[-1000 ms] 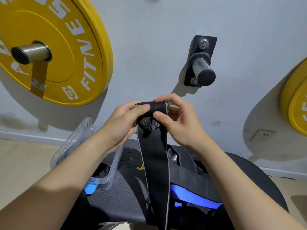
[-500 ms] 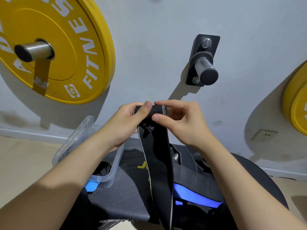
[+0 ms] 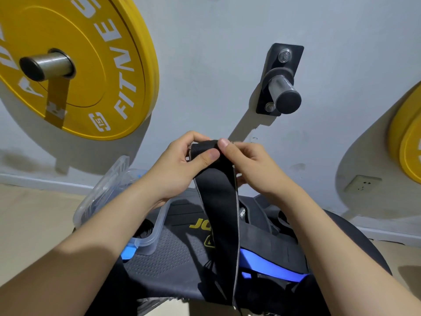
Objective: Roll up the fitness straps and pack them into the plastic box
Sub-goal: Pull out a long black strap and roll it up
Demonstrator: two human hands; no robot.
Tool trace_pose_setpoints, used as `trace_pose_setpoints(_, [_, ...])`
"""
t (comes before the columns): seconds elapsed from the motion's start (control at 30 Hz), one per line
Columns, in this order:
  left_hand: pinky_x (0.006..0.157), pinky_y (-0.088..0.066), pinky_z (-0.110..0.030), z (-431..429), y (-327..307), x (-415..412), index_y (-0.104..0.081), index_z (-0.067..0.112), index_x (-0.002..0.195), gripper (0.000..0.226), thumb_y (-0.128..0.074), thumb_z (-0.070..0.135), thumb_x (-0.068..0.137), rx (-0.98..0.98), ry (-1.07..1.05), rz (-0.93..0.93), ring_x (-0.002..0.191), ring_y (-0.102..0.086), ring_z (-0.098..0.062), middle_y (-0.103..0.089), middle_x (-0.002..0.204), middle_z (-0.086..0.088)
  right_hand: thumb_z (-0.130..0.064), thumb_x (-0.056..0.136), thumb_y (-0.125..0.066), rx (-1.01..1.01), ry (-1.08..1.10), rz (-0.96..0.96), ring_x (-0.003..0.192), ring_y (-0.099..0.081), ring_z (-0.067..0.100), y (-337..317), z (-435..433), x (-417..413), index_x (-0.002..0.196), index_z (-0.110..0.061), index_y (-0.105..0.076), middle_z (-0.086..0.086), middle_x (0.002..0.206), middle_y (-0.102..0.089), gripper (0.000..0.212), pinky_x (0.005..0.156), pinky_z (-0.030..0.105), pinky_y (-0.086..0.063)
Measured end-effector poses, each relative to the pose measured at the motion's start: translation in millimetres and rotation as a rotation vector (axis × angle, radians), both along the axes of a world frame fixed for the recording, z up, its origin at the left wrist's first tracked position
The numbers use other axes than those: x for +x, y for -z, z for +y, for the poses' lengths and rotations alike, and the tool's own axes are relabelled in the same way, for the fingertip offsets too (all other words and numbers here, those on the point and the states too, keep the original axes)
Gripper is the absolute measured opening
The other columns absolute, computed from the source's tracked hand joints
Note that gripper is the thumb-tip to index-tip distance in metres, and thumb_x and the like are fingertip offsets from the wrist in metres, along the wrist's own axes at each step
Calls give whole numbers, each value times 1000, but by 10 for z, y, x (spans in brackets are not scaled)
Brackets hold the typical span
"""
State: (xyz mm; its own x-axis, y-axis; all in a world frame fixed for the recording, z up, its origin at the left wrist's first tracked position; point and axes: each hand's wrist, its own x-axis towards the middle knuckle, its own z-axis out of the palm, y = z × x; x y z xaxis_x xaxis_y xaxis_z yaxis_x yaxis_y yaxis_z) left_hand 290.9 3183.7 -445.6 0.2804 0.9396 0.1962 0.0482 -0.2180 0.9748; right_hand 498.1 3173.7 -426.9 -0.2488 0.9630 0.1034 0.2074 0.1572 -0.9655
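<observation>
Rolled top of the wide black fabric strap [image 3: 216, 213] pinched between left hand [image 3: 180, 172] and right hand [image 3: 255, 169] — keep turns tight, edges square.

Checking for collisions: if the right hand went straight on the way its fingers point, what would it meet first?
The black strap, whose rolled end the right hand pinches; the left hand lies just beyond, though depth is unclear.

"FITNE" on yellow weight plate [image 3: 75, 65]

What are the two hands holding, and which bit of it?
Both the left hand and the right hand pinch the black fitness strap at its rolled top end; the rest hangs down.
</observation>
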Motion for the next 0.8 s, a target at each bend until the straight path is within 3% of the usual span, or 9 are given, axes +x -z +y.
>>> trace_pose_setpoints(0.1, [92, -61, -34, 6, -5, -5, -65, 27, 125, 30, -79, 29, 98, 44, 6, -19, 111, -76, -19, -78, 114, 0, -29, 112, -57, 25, -59, 71, 80, -73, 20, -6, -45, -35, 107, -13, -77, 5, 87, -76, 26, 65, 38, -58])
trace_pose_setpoints(0.23, [101, -61, -40, -12, -20, 26, -58, 21, 138, 48, -72, 40, 96, -146, 115, -201, 125, -72, -25, -77, 128, -7, -14, 109, -60, 82, -63, 102, 95, -72, 28, 0, -33, 13, 123, -4, -71, 18, 103, -77, 20, 80, 60, -59])
trace_pose_setpoints(0.33, [100, -60, -46, 0, 10, 15, -59, 26, 135, 42, -66, 46, 99, -45, 38, -81, 119, -75, -25, -77, 126, -6, -13, 108, -63, 47, -78, 64, 89, -74, 29, -30, -62, 25, 133, -10, -68, 25, 110, -77, 26, 69, 46, -64])
trace_pose_setpoints(0.4, [93, -62, -38, 9, 36, 8, -59, 33, 133, 30, -63, 38, 104, 46, -42, -20, 113, -75, -16, -77, 121, 5, -21, 107, -66, -80, -69, 61, 84, -73, 34, -42, -71, 22, 137, -18, -62, 28, 112, -76, 31, 69, 46, -64])
trace_pose_setpoints(0.5, [86, -62, -30, 36, 27, 14, -57, 36, 134, 28, -62, 25, 109, 130, -103, -27, 108, -74, -8, -74, 117, 16, -33, 104, -70, -301, -71, -9, 82, -74, 35, -22, -77, 40, 127, -12, -60, 20, 107, -80, 32, 71, 42, -59])
trace_pose_setpoints(0.57, [91, -65, -44, 53, 16, 13, -56, 37, 136, 32, -62, 23, 108, 173, -132, -21, 113, -73, -14, -72, 122, 15, -30, 107, -67, -315, -121, -83, 93, -78, 38, 10, -97, 19, 117, -12, -69, 14, 108, -82, 21, 81, 44, -58])
trace_pose_setpoints(0.6, [94, -64, -52, 62, 16, 14, -58, 38, 136, 34, -62, 22, 107, 192, -141, -10, 114, -72, -18, -70, 125, 13, -27, 109, -64, -308, -136, -74, 96, -79, 34, 26, -105, 4, 113, -12, -73, 14, 109, -82, 18, 86, 44, -59])
trace_pose_setpoints(0.67, [95, -63, -58, 74, 19, 24, -62, 39, 134, 36, -63, 17, 106, 215, -156, -3, 114, -71, -21, -69, 126, 14, -25, 111, -60, -311, -114, -16, 92, -79, 24, 29, -111, -31, 109, -12, -75, 12, 107, -82, 21, 81, 36, -61])
trace_pose_setpoints(0.8, [96, -64, -47, 113, 31, 42, -72, 39, 126, 46, -68, 1, 102, 198, -242, -1, 115, -73, -17, -74, 122, 14, -25, 108, -65, -365, -53, 140, 85, -78, 24, -10, -108, -50, 103, -12, -74, 13, 102, -82, 16, 72, 33, -60])
